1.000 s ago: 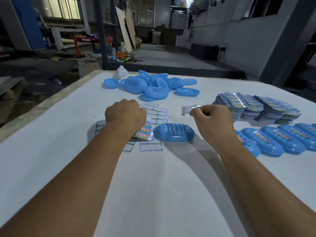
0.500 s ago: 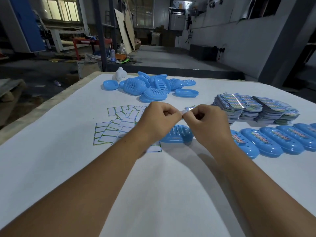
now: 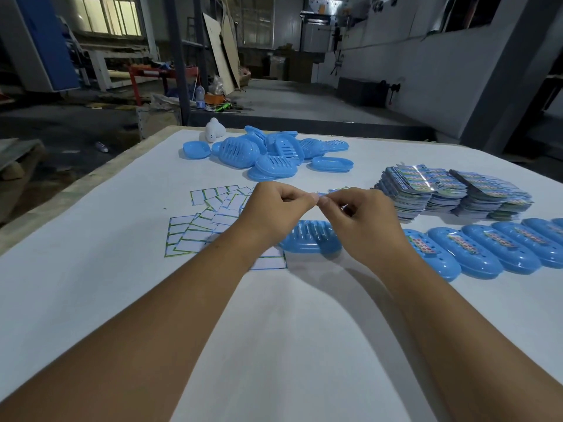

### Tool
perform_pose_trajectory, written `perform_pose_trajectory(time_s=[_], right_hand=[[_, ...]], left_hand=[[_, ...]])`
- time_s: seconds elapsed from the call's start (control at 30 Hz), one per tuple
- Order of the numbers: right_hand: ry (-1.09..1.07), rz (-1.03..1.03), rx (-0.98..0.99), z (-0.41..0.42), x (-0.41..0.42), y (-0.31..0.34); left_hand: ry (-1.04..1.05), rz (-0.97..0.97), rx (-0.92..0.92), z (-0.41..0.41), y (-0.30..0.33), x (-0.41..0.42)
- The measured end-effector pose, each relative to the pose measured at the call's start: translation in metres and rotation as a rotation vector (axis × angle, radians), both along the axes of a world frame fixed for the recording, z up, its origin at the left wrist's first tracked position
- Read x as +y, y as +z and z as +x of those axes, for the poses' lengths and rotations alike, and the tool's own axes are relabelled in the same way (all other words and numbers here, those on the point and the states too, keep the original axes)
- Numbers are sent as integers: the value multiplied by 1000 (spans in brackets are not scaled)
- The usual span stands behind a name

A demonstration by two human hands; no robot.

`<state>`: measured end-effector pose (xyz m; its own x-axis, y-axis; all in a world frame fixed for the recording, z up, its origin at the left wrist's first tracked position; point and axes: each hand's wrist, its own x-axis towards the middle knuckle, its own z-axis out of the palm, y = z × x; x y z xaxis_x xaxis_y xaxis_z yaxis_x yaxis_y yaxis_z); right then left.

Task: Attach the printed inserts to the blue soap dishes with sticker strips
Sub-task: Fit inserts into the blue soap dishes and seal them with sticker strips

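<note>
Your left hand point(image 3: 274, 208) and right hand point(image 3: 362, 220) meet above a blue soap dish point(image 3: 307, 240), fingers curled, both pinching 1 small sticker strip point(image 3: 320, 194) between them. White table point(image 3: 289, 330), dim workshop behind. Sticker sheets point(image 3: 207, 220) lie left, stacked inserts point(image 3: 451, 193) right, finished dishes point(image 3: 487, 248) just beside, loose dishes point(image 3: 268, 153) beyond.
</note>
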<state>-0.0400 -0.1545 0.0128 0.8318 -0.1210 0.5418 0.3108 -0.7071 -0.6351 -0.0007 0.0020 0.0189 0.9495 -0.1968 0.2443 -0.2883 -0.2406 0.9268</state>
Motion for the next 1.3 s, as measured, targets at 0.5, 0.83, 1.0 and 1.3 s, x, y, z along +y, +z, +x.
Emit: perform_pose_trajectory(time_s=[0.5, 0.83, 1.0, 1.3], right_hand=[[-161, 183, 129, 4, -9, 4], [-92, 118, 362, 8, -13, -5], [-108, 81, 382, 10, -11, -6], [-108, 50, 376, 9, -12, -6]], left_hand=[[86, 46, 86, 2, 5, 4], [123, 347, 220, 8, 2, 14], [123, 512, 117, 9, 3, 14], [137, 643, 8, 11, 2, 12]])
